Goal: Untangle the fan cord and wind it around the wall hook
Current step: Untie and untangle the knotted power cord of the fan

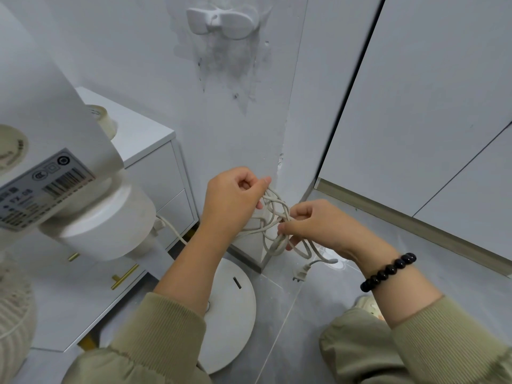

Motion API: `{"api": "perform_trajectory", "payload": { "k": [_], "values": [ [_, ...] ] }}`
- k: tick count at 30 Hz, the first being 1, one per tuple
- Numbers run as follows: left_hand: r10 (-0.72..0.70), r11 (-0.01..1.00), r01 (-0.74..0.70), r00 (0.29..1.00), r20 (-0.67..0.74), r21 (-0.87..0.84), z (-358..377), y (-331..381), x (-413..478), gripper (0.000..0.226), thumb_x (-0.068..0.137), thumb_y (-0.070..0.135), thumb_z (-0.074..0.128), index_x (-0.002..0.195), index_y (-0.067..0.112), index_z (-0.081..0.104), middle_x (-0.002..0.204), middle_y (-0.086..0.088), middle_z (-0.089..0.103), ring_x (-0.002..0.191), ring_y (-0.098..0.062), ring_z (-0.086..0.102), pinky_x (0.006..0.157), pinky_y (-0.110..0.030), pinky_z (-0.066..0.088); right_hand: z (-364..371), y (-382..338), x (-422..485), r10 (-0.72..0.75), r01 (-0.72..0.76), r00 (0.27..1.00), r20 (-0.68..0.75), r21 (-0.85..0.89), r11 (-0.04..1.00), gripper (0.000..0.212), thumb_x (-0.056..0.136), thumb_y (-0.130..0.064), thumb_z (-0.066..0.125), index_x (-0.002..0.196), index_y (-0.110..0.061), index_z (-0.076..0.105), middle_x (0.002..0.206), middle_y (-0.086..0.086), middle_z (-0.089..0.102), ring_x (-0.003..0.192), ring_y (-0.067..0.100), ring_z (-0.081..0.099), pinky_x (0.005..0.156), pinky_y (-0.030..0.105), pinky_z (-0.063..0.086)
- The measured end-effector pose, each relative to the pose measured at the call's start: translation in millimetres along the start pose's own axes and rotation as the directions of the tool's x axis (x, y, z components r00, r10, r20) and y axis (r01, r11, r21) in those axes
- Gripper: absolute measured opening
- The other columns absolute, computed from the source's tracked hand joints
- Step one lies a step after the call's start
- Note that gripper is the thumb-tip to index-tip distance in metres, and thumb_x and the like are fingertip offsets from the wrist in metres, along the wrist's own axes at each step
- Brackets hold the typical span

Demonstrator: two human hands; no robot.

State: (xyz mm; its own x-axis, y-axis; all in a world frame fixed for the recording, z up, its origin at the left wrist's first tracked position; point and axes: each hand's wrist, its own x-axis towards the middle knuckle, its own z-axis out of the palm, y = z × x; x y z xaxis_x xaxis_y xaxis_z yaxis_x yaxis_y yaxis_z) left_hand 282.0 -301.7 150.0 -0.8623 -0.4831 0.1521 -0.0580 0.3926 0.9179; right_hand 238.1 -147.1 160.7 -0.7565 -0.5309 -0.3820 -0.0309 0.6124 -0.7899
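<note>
Cord (273, 225) hangs tangled at the wall corner, well below the hook (223, 22), with the left hand (232, 200) pinching upper loops and the right hand (313, 223) gripping lower ones, so untangling likely continues by freeing the plug (300, 273) end.

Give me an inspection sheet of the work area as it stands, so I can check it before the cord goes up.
Surface: grey floor; the fan's round base stands on it.
Job's things: cord in tangled loops between both hands; wall hook above, with no cord on it.
Clutter: tape roll on the white cabinet.
Grippers: left hand pinches the upper loops; right hand grips the lower loops.
Cables: plug loose below the right hand, not in a socket; the cord's other end runs left into the fan.
Surroundings: wall smudged dark under the hook; white cupboard doors on the right.
</note>
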Motion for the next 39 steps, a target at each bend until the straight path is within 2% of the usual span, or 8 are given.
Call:
{"api": "perform_trajectory", "payload": {
  "k": [4, 7, 11, 22, 26, 31, 35, 39],
  "values": [
    [-0.068, 0.997, 0.065, 0.996, 0.060, 0.050, -2, -3, 4, 0.016, 0.083, 0.034, 0.067, 0.079, 0.019, 0.063, 0.070, 0.005, 0.059, 0.064, -0.008, 0.052, 0.063, -0.029, 0.049, -5, 3, 1, -0.016, 0.022, 0.998, -0.067, 0.081, 0.996, 0.012, 0.080, -0.008, 0.069, 0.086, 0.002, 0.071, 0.085, 0.016, 0.074, 0.085, 0.029, 0.070, 0.091, 0.039, 0.054],
    [-0.120, 0.992, 0.126, 0.969, 0.216, -0.015, -5, -5, 6, 0.018, 0.084, 0.033, 0.066, 0.100, 0.025, 0.062, 0.093, 0.009, 0.066, 0.086, -0.005, 0.061, 0.072, -0.020, 0.048, -7, 3, 0, -0.026, 0.034, 0.997, -0.077, 0.106, 0.994, 0.016, 0.077, -0.006, 0.070, 0.083, 0.009, 0.069, 0.092, 0.025, 0.071, 0.087, 0.039, 0.066, 0.093, 0.050, 0.050],
    [-0.140, 0.986, 0.167, 0.903, 0.406, -0.031, -7, -4, 4, 0.018, 0.084, 0.034, 0.066, 0.099, 0.026, 0.064, 0.093, 0.003, 0.072, 0.093, -0.015, 0.067, 0.089, -0.038, 0.054, -11, 2, -1, -0.057, 0.064, 0.997, -0.053, 0.142, 0.988, 0.013, 0.082, -0.003, 0.065, 0.087, 0.006, 0.072, 0.096, 0.034, 0.066, 0.077, 0.032, 0.055, 0.082, 0.051, 0.049],
    [-0.198, 0.972, 0.201, 0.980, 0.032, -0.125, -12, 1, 6, 0.041, 0.093, 0.023, 0.055, 0.054, 0.011, 0.055, 0.048, 0.001, 0.057, 0.039, -0.006, 0.050, 0.058, -0.024, 0.052, -14, 10, 4, 0.039, -0.031, 0.980, -0.196, 0.042, 0.999, 0.025, 0.089, -0.017, 0.061, 0.081, 0.003, 0.073, 0.056, 0.009, 0.061, 0.046, 0.014, 0.047, 0.051, 0.021, 0.042],
    [-0.028, 0.995, 0.027, 1.000, -0.009, -0.098, -20, 4, 5, 0.025, 0.088, 0.021, 0.062, 0.065, 0.008, 0.063, 0.060, 0.000, 0.060, 0.051, -0.004, 0.052, 0.057, -0.021, 0.049, -14, 12, 6, 0.046, -0.021, 0.956, -0.290, 0.088, 0.996, 0.028, 0.092, -0.014, 0.057, 0.081, 0.007, 0.071, 0.050, 0.008, 0.056, 0.032, 0.007, 0.042, 0.044, 0.019, 0.038],
    [0.267, 0.958, -0.286, 0.924, 0.275, 0.033, -8, 5, -4, 0.015, 0.074, 0.020, 0.077, 0.086, 0.029, 0.074, 0.084, 0.012, 0.060, 0.089, -0.007, 0.055, 0.078, -0.018, 0.043, -12, 9, 8, 0.013, 0.008, 0.944, -0.330, 0.060, 0.998, 0.027, 0.092, -0.010, 0.056, 0.081, 0.010, 0.069, 0.049, 0.009, 0.056, 0.028, 0.004, 0.041, 0.036, 0.011, 0.036],
    [0.419, 0.819, -0.510, 0.845, 0.333, 0.263, 0, -7, -2, 0.030, 0.072, 0.026, 0.077, 0.102, 0.020, 0.074, 0.084, 0.011, 0.051, 0.091, -0.012, 0.047, 0.081, -0.025, 0.041, -11, 5, 8, -0.036, 0.062, 0.975, -0.221, 0.114, 0.992, 0.027, 0.094, -0.005, 0.050, 0.084, 0.013, 0.068, 0.062, 0.017, 0.060, 0.046, 0.016, 0.050, 0.051, 0.024, 0.043],
    [0.527, 0.711, -0.609, 0.792, 0.307, 0.352, 3, -11, 0, 0.024, 0.071, 0.032, 0.071, 0.089, 0.018, 0.077, 0.078, 0.009, 0.048, 0.082, -0.013, 0.043, 0.068, -0.024, 0.037, -10, 3, 5, -0.066, 0.083, 0.992, -0.109, 0.156, 0.984, 0.025, 0.094, -0.001, 0.047, 0.084, 0.008, 0.068, 0.067, 0.016, 0.065, 0.064, 0.028, 0.061, 0.065, 0.034, 0.053]
  ]
}}
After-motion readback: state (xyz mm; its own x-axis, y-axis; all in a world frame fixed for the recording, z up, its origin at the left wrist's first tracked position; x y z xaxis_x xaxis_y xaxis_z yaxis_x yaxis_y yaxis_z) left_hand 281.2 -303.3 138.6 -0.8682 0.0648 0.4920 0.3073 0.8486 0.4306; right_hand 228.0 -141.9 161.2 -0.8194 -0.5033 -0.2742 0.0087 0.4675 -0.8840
